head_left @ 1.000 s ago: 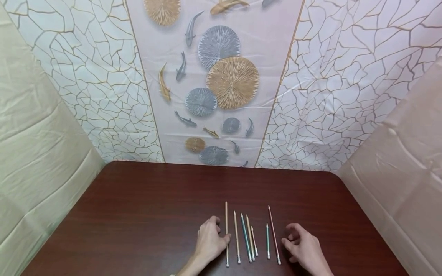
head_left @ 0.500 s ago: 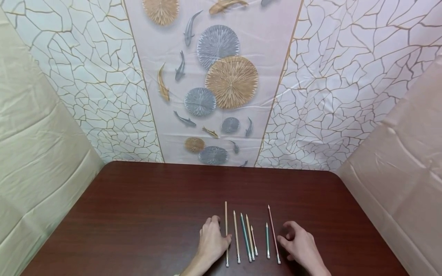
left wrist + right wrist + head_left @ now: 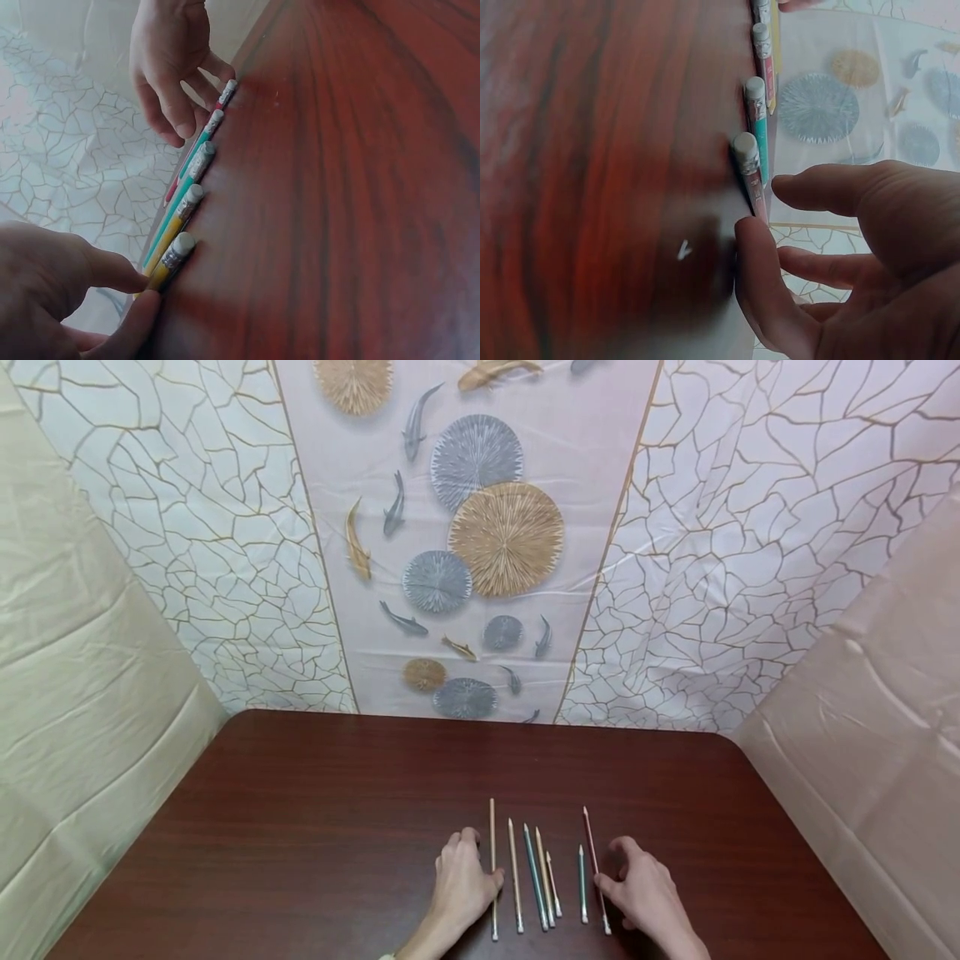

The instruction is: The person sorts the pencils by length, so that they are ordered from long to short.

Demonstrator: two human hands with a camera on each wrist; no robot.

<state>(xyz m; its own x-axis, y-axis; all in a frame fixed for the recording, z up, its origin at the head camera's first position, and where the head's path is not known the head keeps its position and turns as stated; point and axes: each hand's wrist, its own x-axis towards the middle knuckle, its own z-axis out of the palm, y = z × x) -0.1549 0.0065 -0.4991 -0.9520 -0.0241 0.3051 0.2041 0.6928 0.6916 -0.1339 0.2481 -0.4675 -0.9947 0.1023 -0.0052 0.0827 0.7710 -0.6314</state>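
Several pencils lie in a spread row on the dark wooden table, eraser ends toward me. My left hand (image 3: 461, 881) is at the leftmost yellow pencil (image 3: 492, 835); in the left wrist view its thumb and a finger pinch this pencil (image 3: 176, 253) below the eraser. At the row's right end, my right hand (image 3: 647, 889) is beside the long red pencil (image 3: 589, 835), thumb and fingers bent and apart. The right wrist view puts one fingertip against or very near the red pencil (image 3: 748, 159); contact is unclear. A short green pencil (image 3: 581, 877) lies just left of it.
Between the hands lie another yellow pencil (image 3: 513, 877), a blue-green pencil (image 3: 535, 877), a third yellow pencil (image 3: 542, 860) and a short pencil (image 3: 552, 885). Patterned cloth (image 3: 480, 635) hangs behind the table (image 3: 315, 827), with plain cloth (image 3: 97, 693) at the sides.
My right hand has moved left to the red pencil, its thumb now overlapping it in the head view. The left hand has shifted slightly forward and right. The pencils have stayed put.
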